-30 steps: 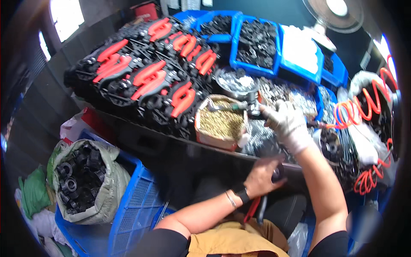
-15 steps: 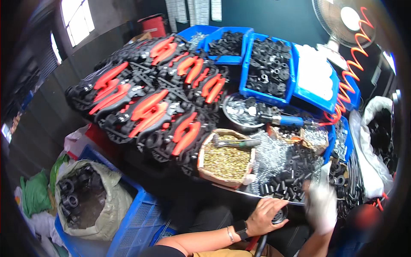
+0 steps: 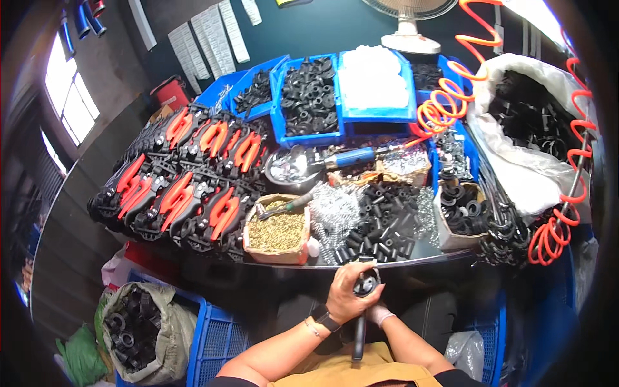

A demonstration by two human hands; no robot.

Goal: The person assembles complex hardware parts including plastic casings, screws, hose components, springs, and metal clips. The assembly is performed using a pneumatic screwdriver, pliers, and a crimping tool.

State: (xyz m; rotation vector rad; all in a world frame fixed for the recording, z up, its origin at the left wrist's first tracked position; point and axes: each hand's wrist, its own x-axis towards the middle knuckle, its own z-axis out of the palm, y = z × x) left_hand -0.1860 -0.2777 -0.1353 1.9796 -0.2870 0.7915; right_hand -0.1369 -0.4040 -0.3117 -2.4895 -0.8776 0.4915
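In front of the table edge my left hand (image 3: 348, 293) is closed around a round black part (image 3: 365, 284) with a shiny metal piece at its centre. A black handle-like bar (image 3: 359, 338) runs down from it toward my lap. My right hand (image 3: 379, 313), in a white glove, is just below and to the right, close against the part. Its fingers are hidden behind the part and my left hand. Nearest on the table are black tubes (image 3: 377, 244), silver screws (image 3: 334, 213) and a carton of brass-coloured screws (image 3: 277, 248) with a ratchet wrench (image 3: 284, 208) across it.
Black-and-red assemblies (image 3: 174, 200) crowd the table's left. Blue bins (image 3: 308, 138) of black parts line the back. A blue power tool (image 3: 349, 157) lies mid-table near a coiled orange hose (image 3: 445, 106). Sacks of black parts stand at the lower left (image 3: 177, 322) and right (image 3: 493, 116).
The view has swung to the right. My gloved right hand has come from the table's front edge in under my left hand. My left hand still grips the round black part.
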